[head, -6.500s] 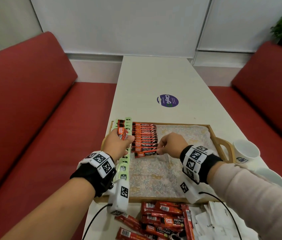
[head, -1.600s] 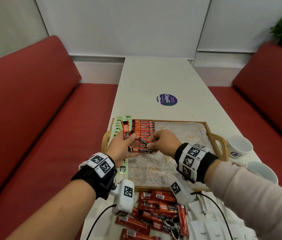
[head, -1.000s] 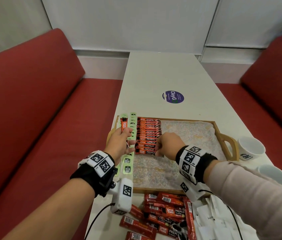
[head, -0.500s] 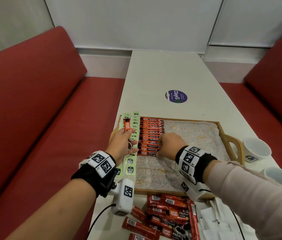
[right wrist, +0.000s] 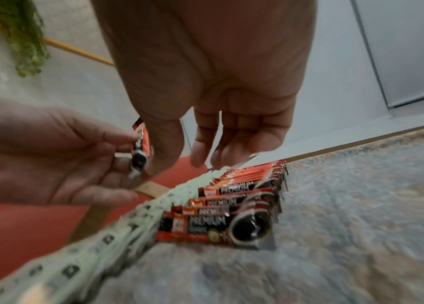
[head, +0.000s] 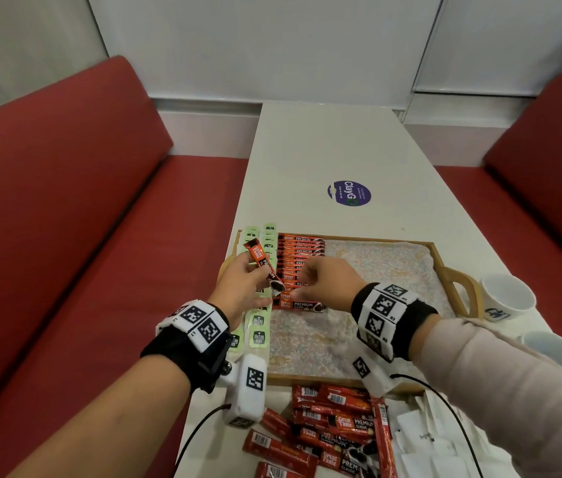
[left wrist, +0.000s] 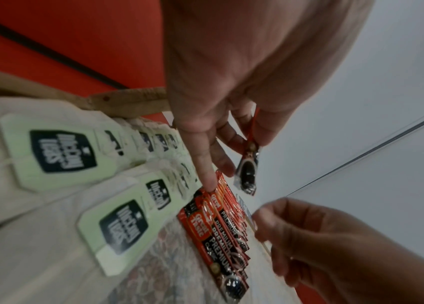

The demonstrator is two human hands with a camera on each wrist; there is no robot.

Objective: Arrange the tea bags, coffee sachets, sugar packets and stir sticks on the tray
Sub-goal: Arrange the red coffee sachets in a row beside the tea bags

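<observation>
My left hand (head: 255, 272) pinches one red coffee sachet (head: 264, 267) above the wooden tray's (head: 321, 380) left side. In the left wrist view the sachet (left wrist: 247, 174) hangs from thumb and fingers while the index finger touches the row. My right hand (head: 295, 286) hovers just right of the sachet's lower end, fingers loosely curled and holding nothing; in the right wrist view the right hand (right wrist: 187, 160) is over the row's left end. A tidy row of coffee sachets (head: 302, 253) lies on the tray. Two columns of green tea bags (head: 258, 336) run along the tray's left edge.
Loose coffee sachets (head: 324, 426) and white sugar packets (head: 421, 439) lie on the table in front of the tray. Two white cups (head: 508, 298) stand past the tray's right handle. Red benches flank the white table, and a purple sticker (head: 349, 193) lies beyond the tray.
My right hand has lifted off the sachet row and come towards the left hand. The left hand has tilted its sachet down towards the right hand.
</observation>
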